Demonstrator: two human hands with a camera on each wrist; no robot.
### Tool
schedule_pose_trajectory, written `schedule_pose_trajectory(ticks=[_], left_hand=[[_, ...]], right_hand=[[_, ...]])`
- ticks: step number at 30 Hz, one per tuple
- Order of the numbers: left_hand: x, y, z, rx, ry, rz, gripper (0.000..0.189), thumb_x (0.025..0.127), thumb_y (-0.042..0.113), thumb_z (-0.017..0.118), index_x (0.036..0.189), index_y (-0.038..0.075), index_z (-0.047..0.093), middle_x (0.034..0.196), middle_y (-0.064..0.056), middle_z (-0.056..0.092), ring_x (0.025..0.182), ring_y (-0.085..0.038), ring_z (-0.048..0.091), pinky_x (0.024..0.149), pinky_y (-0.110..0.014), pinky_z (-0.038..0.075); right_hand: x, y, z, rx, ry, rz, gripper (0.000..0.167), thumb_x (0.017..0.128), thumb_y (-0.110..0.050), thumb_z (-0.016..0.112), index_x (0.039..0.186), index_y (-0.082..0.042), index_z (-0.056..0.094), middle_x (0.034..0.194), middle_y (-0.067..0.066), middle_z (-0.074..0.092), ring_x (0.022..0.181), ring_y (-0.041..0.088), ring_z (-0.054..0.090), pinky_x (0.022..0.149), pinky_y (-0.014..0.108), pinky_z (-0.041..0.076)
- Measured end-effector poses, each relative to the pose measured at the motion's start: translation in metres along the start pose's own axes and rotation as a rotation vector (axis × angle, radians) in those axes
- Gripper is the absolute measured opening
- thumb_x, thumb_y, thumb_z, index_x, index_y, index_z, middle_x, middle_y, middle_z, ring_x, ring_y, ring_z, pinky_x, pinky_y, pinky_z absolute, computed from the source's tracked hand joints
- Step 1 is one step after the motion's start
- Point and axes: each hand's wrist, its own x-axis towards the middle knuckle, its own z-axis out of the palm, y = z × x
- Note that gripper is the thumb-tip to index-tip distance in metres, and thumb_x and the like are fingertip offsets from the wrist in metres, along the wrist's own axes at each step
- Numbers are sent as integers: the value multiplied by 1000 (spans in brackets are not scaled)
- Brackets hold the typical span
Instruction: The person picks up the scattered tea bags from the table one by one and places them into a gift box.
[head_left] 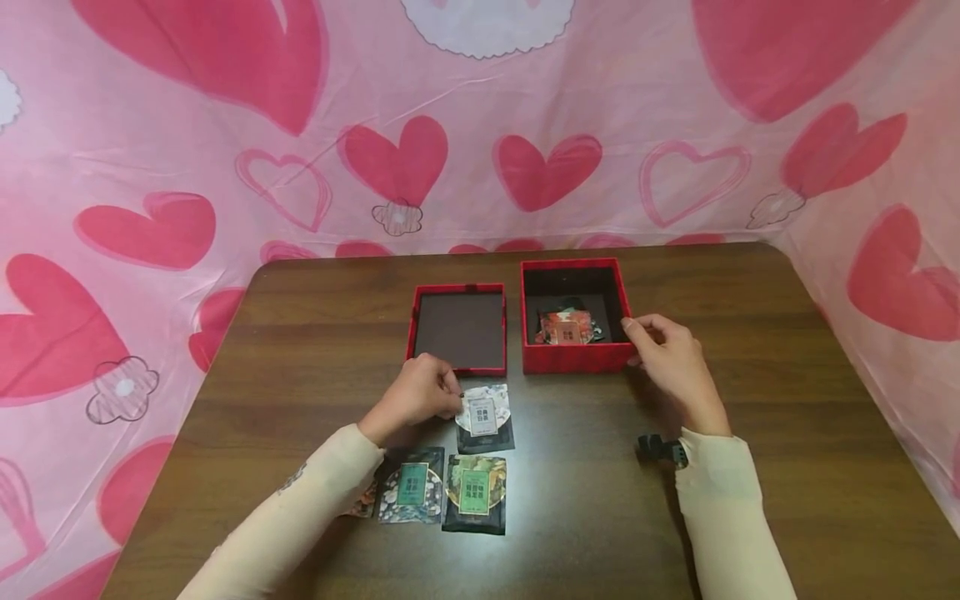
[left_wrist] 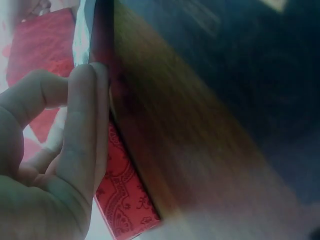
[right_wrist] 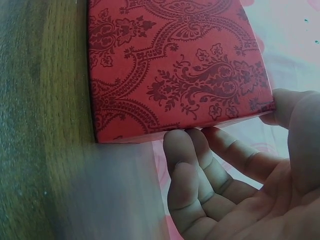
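My left hand [head_left: 422, 392] pinches the upper left edge of a white and black tea sachet [head_left: 483, 417] in front of the box lid. In the left wrist view the sachet [left_wrist: 84, 35] shows edge-on at the fingertips. My right hand [head_left: 667, 350] holds the front right corner of an open red patterned box [head_left: 577, 358], thumb at the rim and fingers against the side. Inside that box lies a red-orange sachet [head_left: 567, 327], with darker ones partly hidden under it. The right wrist view shows the box wall [right_wrist: 190, 65] close up.
An upturned red lid [head_left: 461, 329] with a dark inside lies left of the box. Nearer me are a green and black sachet [head_left: 474, 496], a blue-green one [head_left: 411, 487], and another [head_left: 363, 504] partly behind my left sleeve. A heart-print cloth [head_left: 547, 171] hangs behind the table.
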Motion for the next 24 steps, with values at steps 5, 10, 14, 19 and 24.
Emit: schedule_pose_trajectory(ticks=[5, 10, 14, 19, 24], left_hand=[[0, -1, -3, -125, -24, -59, 16, 77, -5, 79, 93, -4, 76, 69, -5, 71, 56, -18, 67, 55, -33, 58], [0, -3, -5, -126, -55, -66, 11, 79, -5, 80, 90, -2, 78, 71, -5, 72, 58, -17, 68, 57, -32, 59], [-1, -4, -6, -150, -77, -75, 10, 82, -4, 78, 91, 0, 79, 77, -6, 73, 62, -17, 70, 59, -32, 59], [-1, -6, -8, -246, -121, -82, 11, 87, -5, 73, 96, -3, 79, 88, -11, 74, 67, -18, 71, 64, -35, 60], [0, -9, -14, -334, -147, -123, 13, 88, -6, 72, 100, -3, 78, 92, -14, 74, 69, -19, 71, 68, -37, 61]], right_hand=[[-1, 0, 0, -5, 5, -6, 56, 101, -51, 55, 119, 0, 67, 96, 17, 70, 78, 32, 69, 63, 27, 53], [0, 0, 0, -8, 4, 2, 56, 101, -51, 55, 120, -1, 67, 95, 17, 69, 78, 33, 69, 63, 28, 53], [0, 0, 0, -4, -5, 4, 58, 100, -54, 54, 121, -1, 66, 97, 17, 69, 80, 35, 69, 64, 28, 54], [1, 1, -2, -4, -13, 7, 63, 99, -58, 52, 122, -1, 65, 99, 18, 69, 81, 35, 69, 65, 29, 54], [1, 0, -2, -5, -24, 10, 65, 98, -60, 52, 123, -1, 65, 99, 18, 68, 82, 35, 69, 65, 30, 54]])
